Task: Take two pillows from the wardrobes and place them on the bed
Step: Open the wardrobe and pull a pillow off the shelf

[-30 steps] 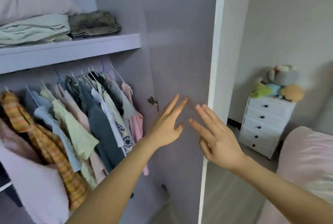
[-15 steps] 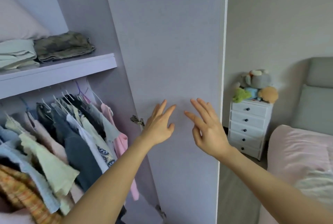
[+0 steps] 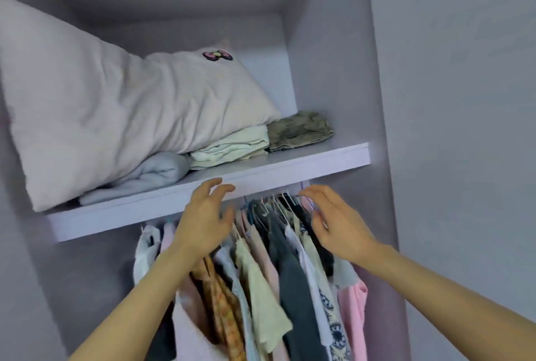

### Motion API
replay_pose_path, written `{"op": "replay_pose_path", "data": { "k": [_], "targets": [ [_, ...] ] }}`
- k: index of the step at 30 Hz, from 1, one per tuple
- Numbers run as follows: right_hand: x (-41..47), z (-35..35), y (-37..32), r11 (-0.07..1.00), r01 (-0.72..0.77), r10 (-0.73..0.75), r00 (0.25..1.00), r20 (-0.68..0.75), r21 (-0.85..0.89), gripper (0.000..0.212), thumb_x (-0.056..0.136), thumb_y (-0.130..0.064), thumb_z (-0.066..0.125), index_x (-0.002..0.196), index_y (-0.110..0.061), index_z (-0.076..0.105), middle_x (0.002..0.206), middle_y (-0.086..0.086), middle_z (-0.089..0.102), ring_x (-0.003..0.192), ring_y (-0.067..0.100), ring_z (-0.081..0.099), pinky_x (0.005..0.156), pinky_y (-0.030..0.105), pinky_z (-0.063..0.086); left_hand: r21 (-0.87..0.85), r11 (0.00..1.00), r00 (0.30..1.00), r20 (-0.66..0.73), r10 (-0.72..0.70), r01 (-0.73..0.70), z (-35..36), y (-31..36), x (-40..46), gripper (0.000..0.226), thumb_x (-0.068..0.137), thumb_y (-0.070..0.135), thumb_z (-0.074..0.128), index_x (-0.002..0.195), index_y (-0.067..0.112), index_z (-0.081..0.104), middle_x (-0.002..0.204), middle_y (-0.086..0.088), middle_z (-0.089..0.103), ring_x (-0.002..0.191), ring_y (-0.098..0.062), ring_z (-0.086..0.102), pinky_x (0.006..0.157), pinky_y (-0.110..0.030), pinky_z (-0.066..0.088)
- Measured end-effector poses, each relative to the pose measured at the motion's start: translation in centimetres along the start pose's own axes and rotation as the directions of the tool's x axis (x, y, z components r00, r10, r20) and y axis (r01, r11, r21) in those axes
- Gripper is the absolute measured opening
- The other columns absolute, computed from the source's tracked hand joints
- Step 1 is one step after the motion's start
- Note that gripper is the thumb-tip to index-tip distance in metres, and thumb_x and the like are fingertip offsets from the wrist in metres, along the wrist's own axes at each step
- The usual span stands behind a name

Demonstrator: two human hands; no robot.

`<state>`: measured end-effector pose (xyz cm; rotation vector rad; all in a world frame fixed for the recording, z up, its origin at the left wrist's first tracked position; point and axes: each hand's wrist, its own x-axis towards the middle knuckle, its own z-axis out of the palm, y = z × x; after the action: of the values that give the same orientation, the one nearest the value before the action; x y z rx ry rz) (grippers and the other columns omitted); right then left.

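A large pale pink pillow (image 3: 116, 117) with a small bow patch leans on folded clothes on the wardrobe's upper shelf (image 3: 290, 169). My left hand (image 3: 203, 218) is raised just below the shelf's front edge, fingers spread, holding nothing. My right hand (image 3: 339, 227) is level with it to the right, also open and empty, in front of the hangers. Both hands are below and to the right of the pillow, not touching it. A second pale pillow-like corner (image 3: 191, 337) shows low among the hanging clothes. The bed is out of view.
Folded cream cloth (image 3: 232, 146), a blue bundle (image 3: 150, 178) and an olive garment (image 3: 298, 131) lie on the shelf beside the pillow. Several garments (image 3: 275, 273) hang from a rail underneath. The open wardrobe door (image 3: 464, 157) stands at the right.
My view has swung left and up from the door to the shelf. Both hands left the door panel and rose to just under the shelf edge, still empty.
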<state>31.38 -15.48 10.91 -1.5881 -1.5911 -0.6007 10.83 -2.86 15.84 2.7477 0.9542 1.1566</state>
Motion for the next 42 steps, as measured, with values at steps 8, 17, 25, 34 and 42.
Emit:
{"op": "replay_pose_path", "data": {
  "k": [8, 17, 25, 34, 42],
  "targets": [
    [18.3, 6.6, -0.2, 0.979, 0.179, -0.173, 0.983, -0.062, 0.1, 0.041, 0.093, -0.01, 0.043, 0.133, -0.013, 0.04, 0.133, 0.006, 0.045, 0.116, 0.022, 0.045, 0.084, 0.034, 0.043, 0.406, 0.869, 0.934, -0.324, -0.151, 0.281, -8.5, -8.3, 8.5, 0.044, 0.086, 0.019, 0.055, 0.128, 0.012, 0.046, 0.137, -0.012, 0.042, 0.127, -0.033, 0.033, 0.096, -0.049, 0.037],
    [38.0, 12.9, 0.1, 0.882, 0.472, -0.471, 0.88, 0.056, -0.007, 0.053, 0.096, -0.034, 0.037, 0.144, -0.022, 0.02, 0.147, -0.001, 0.027, 0.131, 0.018, 0.026, 0.105, 0.036, 0.028, 0.56, 0.505, 0.723, -0.658, -0.21, 0.657, -11.1, -13.9, 24.4, 0.068, 0.084, 0.058, 0.041, 0.134, 0.014, 0.027, 0.142, -0.007, 0.033, 0.132, -0.029, 0.024, 0.102, -0.051, 0.026],
    [42.9, 16.2, -2.6, 0.836, 0.54, -0.539, 0.841, -0.039, 0.093, 0.049, 0.097, -0.035, 0.033, 0.143, -0.025, 0.022, 0.147, -0.005, 0.028, 0.134, 0.015, 0.024, 0.11, 0.036, 0.02, 0.588, 0.336, 0.648, -0.756, -0.095, 0.736, -11.7, -16.5, 25.3, 0.02, 0.079, 0.0, 0.039, 0.094, 0.01, 0.048, 0.094, -0.005, 0.054, 0.088, -0.027, 0.048, 0.071, -0.034, 0.032],
    [41.5, 13.0, -4.8, 0.788, 0.601, -0.541, 0.78, -0.315, 0.134, 0.049, 0.094, -0.024, 0.04, 0.141, -0.021, 0.028, 0.147, 0.0, 0.03, 0.134, 0.017, 0.025, 0.112, 0.037, 0.019, 0.64, 0.57, 0.541, -0.759, 0.363, 0.515, -12.5, -12.5, 20.5, 0.012, 0.081, -0.005, 0.052, 0.072, 0.003, 0.051, 0.069, -0.016, 0.054, 0.069, -0.034, 0.054, 0.071, -0.046, 0.043],
    [38.9, 8.6, -8.7, 0.717, 0.685, -0.564, 0.677, -0.473, 0.126, 0.067, 0.078, -0.013, 0.046, 0.142, -0.019, 0.028, 0.152, 0.008, 0.025, 0.139, 0.025, 0.021, 0.114, 0.049, 0.015, 0.858, 0.446, 0.731, -0.474, 0.492, 0.256, -14.7, -8.3, 14.0, 0.014, 0.084, 0.011, 0.045, 0.077, 0.003, 0.056, 0.104, -0.014, 0.064, 0.114, -0.028, 0.043, 0.103, -0.062, 0.025]
  ]
}}
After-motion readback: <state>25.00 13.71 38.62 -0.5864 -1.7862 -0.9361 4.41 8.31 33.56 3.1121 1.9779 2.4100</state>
